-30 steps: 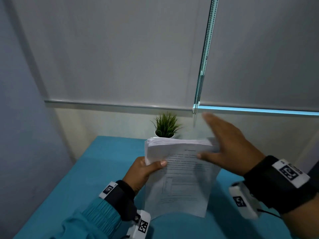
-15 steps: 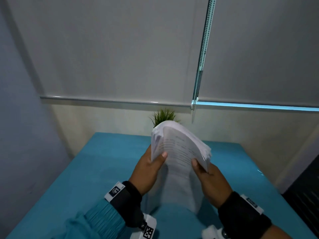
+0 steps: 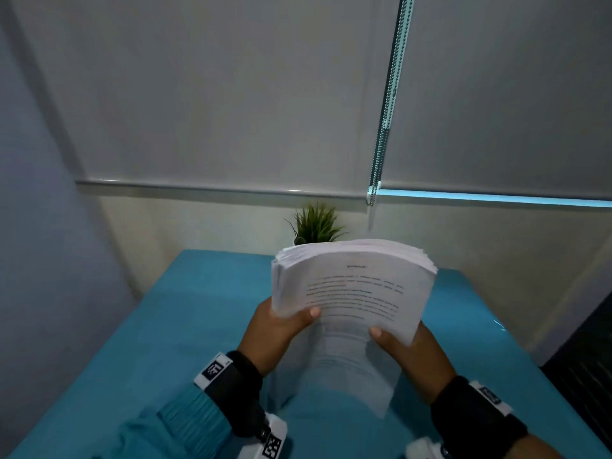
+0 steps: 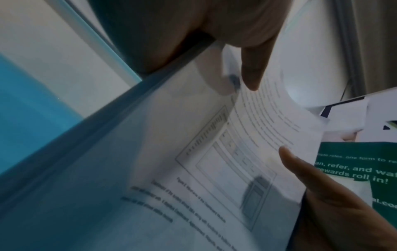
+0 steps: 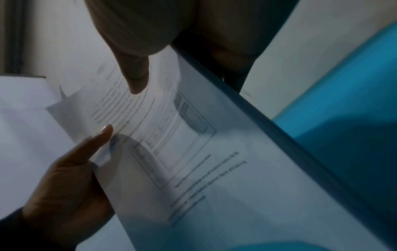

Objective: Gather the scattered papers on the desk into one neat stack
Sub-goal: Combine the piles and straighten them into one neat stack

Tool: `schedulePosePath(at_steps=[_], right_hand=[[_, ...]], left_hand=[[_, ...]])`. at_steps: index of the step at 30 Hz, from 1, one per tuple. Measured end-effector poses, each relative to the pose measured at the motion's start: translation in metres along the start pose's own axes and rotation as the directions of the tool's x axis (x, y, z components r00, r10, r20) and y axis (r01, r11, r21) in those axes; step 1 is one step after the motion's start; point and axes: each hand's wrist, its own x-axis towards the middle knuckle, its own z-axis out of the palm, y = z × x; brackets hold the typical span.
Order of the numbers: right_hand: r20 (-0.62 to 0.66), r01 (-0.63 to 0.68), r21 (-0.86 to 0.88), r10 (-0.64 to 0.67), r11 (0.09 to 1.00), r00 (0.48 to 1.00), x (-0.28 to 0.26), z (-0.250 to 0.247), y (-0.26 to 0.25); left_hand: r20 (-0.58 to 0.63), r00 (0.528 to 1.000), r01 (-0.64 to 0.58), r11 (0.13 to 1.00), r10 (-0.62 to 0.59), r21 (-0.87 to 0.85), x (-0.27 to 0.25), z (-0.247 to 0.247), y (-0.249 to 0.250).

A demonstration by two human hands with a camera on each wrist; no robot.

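Observation:
A thick stack of printed white papers [image 3: 354, 293] stands upright on its lower edge above the teal desk [image 3: 185, 326], its top bent over towards me. My left hand [image 3: 281, 326] grips its left side, thumb on the front page. My right hand [image 3: 404, 349] grips the right side, thumb on the front page as well. In the left wrist view the papers [image 4: 193, 178] show a printed figure, with my left thumb [image 4: 251, 74] on them. In the right wrist view the same page [image 5: 193, 152] lies under my right thumb [image 5: 135, 76].
A small green potted plant [image 3: 314, 223] stands at the desk's far edge behind the stack. Roller blinds with a bead chain [image 3: 384, 127] cover the wall beyond. A green printed leaflet [image 4: 365, 169] shows in the left wrist view.
My right hand came down from the stack's top edge to grip its right side. The stack bent over towards me and turned to face me.

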Motion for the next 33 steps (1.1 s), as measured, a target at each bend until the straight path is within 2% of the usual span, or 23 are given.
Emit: schedulePosePath(at_steps=[5, 8, 10, 13, 15, 18, 21, 26, 29, 31, 33], right_hand=[[0.006, -0.032, 0.009, 0.032, 0.999, 0.999, 0.002, 0.003, -0.001], [-0.063, -0.023, 0.009, 0.023, 1.000, 0.998, 0.005, 0.003, 0.002], [-0.118, 0.011, 0.069, -0.003, 0.998, 0.993, 0.007, -0.001, 0.001], [-0.164, 0.059, 0.111, -0.040, 0.992, 0.986, 0.009, -0.003, -0.007], [-0.182, 0.072, 0.121, -0.049, 0.990, 0.982, 0.010, -0.002, -0.011], [-0.135, 0.062, 0.180, -0.038, 0.982, 0.990, 0.008, -0.002, -0.013], [-0.022, 0.042, 0.173, -0.039, 0.984, 0.999, 0.005, 0.000, -0.014], [-0.074, -0.014, 0.131, 0.023, 0.991, 0.997, 0.009, 0.002, -0.008], [0.013, -0.010, 0.058, 0.010, 0.998, 1.000, 0.003, 0.010, -0.012], [0.072, 0.020, 0.027, -0.022, 0.999, 0.997, -0.002, 0.016, -0.019], [0.095, 0.013, 0.052, -0.018, 0.999, 0.995, -0.004, 0.018, -0.023]], left_hand=[[0.016, 1.000, 0.024, 0.999, -0.023, -0.047, 0.003, 0.002, -0.001], [0.004, 0.999, 0.032, 0.997, -0.032, -0.070, 0.003, 0.000, -0.003], [-0.014, 0.999, 0.032, 0.997, -0.033, -0.067, 0.004, -0.003, -0.004], [-0.097, 0.994, -0.044, 0.999, 0.043, -0.009, 0.004, -0.004, -0.001], [-0.199, 0.969, -0.135, 0.987, 0.149, 0.082, 0.002, -0.003, 0.002], [-0.313, 0.927, -0.170, 0.975, 0.208, 0.144, -0.006, 0.008, 0.006], [-0.302, 0.938, -0.141, 0.984, 0.169, 0.112, -0.013, 0.023, 0.003], [-0.275, 0.945, -0.123, 0.973, 0.175, 0.197, -0.010, 0.021, -0.005], [-0.196, 0.973, -0.080, 0.971, 0.125, 0.225, -0.014, 0.026, -0.013], [-0.149, 0.978, -0.103, 0.954, 0.149, 0.280, -0.016, 0.033, -0.015], [-0.168, 0.971, -0.113, 0.949, 0.168, 0.294, -0.014, 0.037, -0.012]])
